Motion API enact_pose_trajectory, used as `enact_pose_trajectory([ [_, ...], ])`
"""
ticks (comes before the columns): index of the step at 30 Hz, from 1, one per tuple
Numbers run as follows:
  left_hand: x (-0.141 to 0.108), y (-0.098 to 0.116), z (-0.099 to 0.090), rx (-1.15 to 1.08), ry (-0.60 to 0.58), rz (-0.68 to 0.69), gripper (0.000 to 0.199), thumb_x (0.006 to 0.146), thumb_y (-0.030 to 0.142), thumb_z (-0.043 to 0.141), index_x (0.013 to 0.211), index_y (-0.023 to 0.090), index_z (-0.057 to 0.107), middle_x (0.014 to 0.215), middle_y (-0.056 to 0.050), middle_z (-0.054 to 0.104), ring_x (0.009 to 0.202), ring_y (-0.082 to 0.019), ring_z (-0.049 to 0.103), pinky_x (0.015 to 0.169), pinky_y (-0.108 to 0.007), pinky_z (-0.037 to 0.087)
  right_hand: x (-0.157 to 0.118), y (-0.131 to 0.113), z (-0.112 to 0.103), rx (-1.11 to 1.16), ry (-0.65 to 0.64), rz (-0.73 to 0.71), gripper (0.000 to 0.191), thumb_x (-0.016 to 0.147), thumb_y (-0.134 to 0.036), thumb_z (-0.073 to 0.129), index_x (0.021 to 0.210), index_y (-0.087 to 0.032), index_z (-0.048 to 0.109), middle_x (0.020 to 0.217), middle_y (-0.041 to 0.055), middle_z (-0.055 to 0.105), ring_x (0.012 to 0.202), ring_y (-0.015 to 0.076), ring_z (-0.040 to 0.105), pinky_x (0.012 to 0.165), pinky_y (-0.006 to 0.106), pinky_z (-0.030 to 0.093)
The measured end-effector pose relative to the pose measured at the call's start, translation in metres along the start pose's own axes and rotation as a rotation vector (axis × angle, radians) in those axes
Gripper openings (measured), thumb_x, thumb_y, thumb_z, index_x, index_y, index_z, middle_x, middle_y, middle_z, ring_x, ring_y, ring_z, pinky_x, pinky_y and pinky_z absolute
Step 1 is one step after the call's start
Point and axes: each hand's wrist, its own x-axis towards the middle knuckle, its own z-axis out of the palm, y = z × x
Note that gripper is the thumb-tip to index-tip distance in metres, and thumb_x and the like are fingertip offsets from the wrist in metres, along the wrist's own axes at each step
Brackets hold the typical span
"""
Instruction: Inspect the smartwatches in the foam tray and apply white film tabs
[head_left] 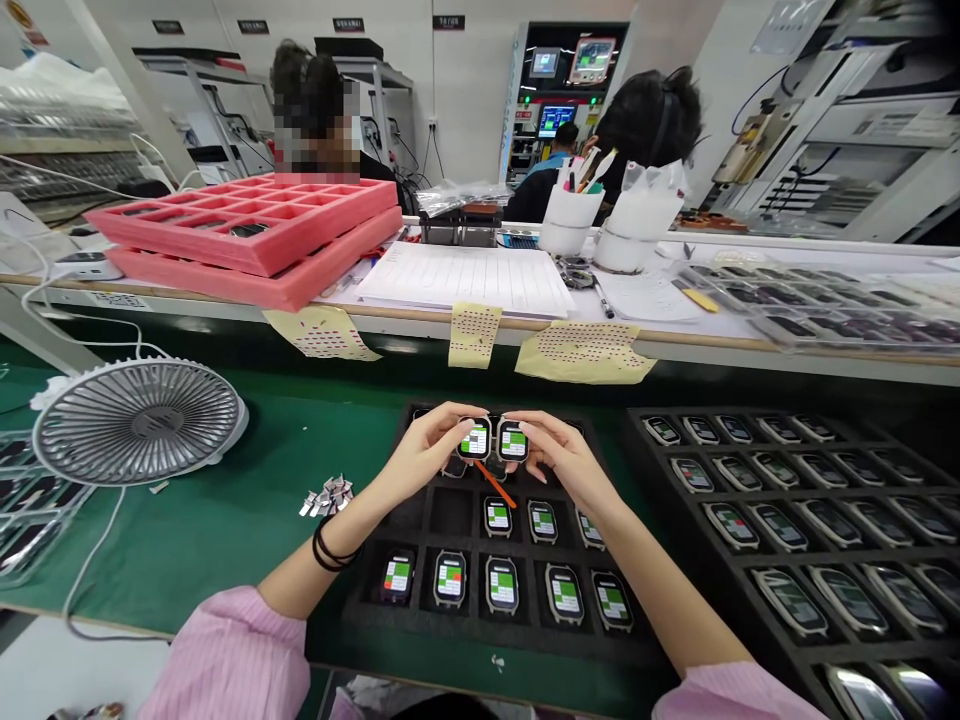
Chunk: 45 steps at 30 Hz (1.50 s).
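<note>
My left hand (439, 440) pinches a square smartwatch (475, 440) by its edge, its screen lit white and green. Beside it, my right hand (546, 440) grips a second lit smartwatch (513, 441). Both watches are side by side above the back of a black foam tray (420, 625), screens facing me. A thin orange stick (496, 486) slants down to the right just below them; what holds it is hidden. Lit watches lie in the tray's front slots, such as a watch (502, 585) in the front row. One slot (452, 511) in the middle row holds no watch.
On the right lies a larger black tray (645, 480) with many watches. A grey fan (142, 420) and small label pieces (327, 496) are at the left. Behind, a raised shelf (420, 320) bears pink foam trays (300, 290), papers and white cups. People sit beyond it.
</note>
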Motion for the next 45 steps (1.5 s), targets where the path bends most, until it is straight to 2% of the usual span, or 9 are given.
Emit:
enact_pose_trajectory([
  [4,-0.0010,0.0007,0.0016,-0.060,-0.032,0.018,0.036,0.085,0.039,0.062,0.111,0.014,0.061,0.098,-0.007,0.069,0.083,-0.016,0.063,0.069,-0.025,0.052,-0.0021,-0.0016,0.0000,-0.018,-0.042,-0.025,0.036,0.081,-0.035,0.069,0.113,-0.021,0.065,0.093,0.0070,0.071,0.065,0.0174,0.069,0.039,0.021,0.037],
  [7,-0.0014,0.0007,0.0019,-0.060,-0.033,0.019,0.036,0.084,0.038,0.062,0.111,0.014,0.060,0.102,-0.008,0.069,0.090,-0.018,0.064,0.074,-0.027,0.053,-0.0026,-0.0014,0.0002,-0.032,-0.040,-0.030,0.038,0.077,-0.032,0.073,0.112,-0.021,0.065,0.099,0.0082,0.070,0.064,0.0167,0.068,0.038,0.021,0.035],
  [12,-0.0009,-0.0011,0.0006,-0.046,-0.029,0.012,0.038,0.086,0.041,0.060,0.112,0.014,0.060,0.102,-0.008,0.068,0.084,-0.017,0.064,0.070,-0.027,0.053,-0.0014,0.0016,0.0003,-0.026,0.030,-0.025,0.029,0.082,-0.036,0.068,0.104,-0.018,0.069,0.076,0.0042,0.068,0.055,0.0148,0.066,0.037,0.020,0.033],
  [15,-0.0006,-0.0024,0.0000,-0.025,-0.029,0.031,0.040,0.085,0.042,0.061,0.113,0.014,0.061,0.106,-0.010,0.068,0.088,-0.018,0.064,0.073,-0.027,0.052,-0.0018,0.0020,-0.0001,-0.025,0.023,-0.015,0.032,0.086,-0.042,0.061,0.105,-0.017,0.069,0.072,0.0044,0.067,0.057,0.0168,0.067,0.038,0.021,0.034],
  [17,-0.0007,-0.0024,0.0001,0.002,-0.025,0.034,0.041,0.084,0.042,0.063,0.113,0.014,0.061,0.106,-0.010,0.068,0.088,-0.019,0.064,0.073,-0.027,0.051,-0.0028,0.0010,-0.0007,-0.040,-0.002,-0.019,0.033,0.087,-0.042,0.061,0.109,-0.018,0.068,0.075,0.0049,0.068,0.056,0.0153,0.064,0.040,0.022,0.035],
  [21,-0.0010,-0.0017,0.0008,0.025,0.000,0.039,0.041,0.082,0.042,0.066,0.112,0.014,0.062,0.100,-0.009,0.069,0.082,-0.017,0.064,0.068,-0.025,0.049,-0.0049,-0.0018,-0.0019,-0.071,-0.043,-0.045,0.033,0.084,-0.036,0.066,0.114,-0.021,0.066,0.099,0.0068,0.069,0.047,0.0055,0.048,0.043,0.023,0.038],
  [23,-0.0008,-0.0020,0.0014,0.022,0.011,0.043,0.040,0.081,0.042,0.067,0.110,0.014,0.062,0.098,-0.009,0.070,0.081,-0.017,0.064,0.066,-0.024,0.049,-0.0052,-0.0023,-0.0021,-0.079,-0.061,-0.048,0.035,0.083,-0.036,0.066,0.116,-0.022,0.065,0.104,0.0076,0.068,0.048,0.0053,0.045,0.044,0.024,0.039],
  [37,0.0004,-0.0051,0.0018,-0.060,-0.017,0.065,0.038,0.087,0.043,0.061,0.112,0.014,0.060,0.094,-0.007,0.068,0.085,-0.017,0.063,0.071,-0.026,0.053,-0.0050,-0.0029,-0.0013,-0.090,-0.054,-0.055,0.033,0.086,-0.038,0.063,0.114,-0.022,0.065,0.100,0.0063,0.068,0.048,0.0053,0.045,0.046,0.024,0.039],
  [45,-0.0007,-0.0014,0.0010,-0.058,-0.006,0.041,0.038,0.088,0.045,0.058,0.112,0.016,0.062,0.095,-0.006,0.069,0.065,-0.011,0.057,0.057,-0.022,0.045,-0.0045,-0.0012,0.0007,-0.065,0.002,-0.053,0.032,0.080,-0.037,0.070,0.107,-0.020,0.067,0.096,0.0072,0.070,0.048,0.0065,0.048,0.040,0.022,0.035],
])
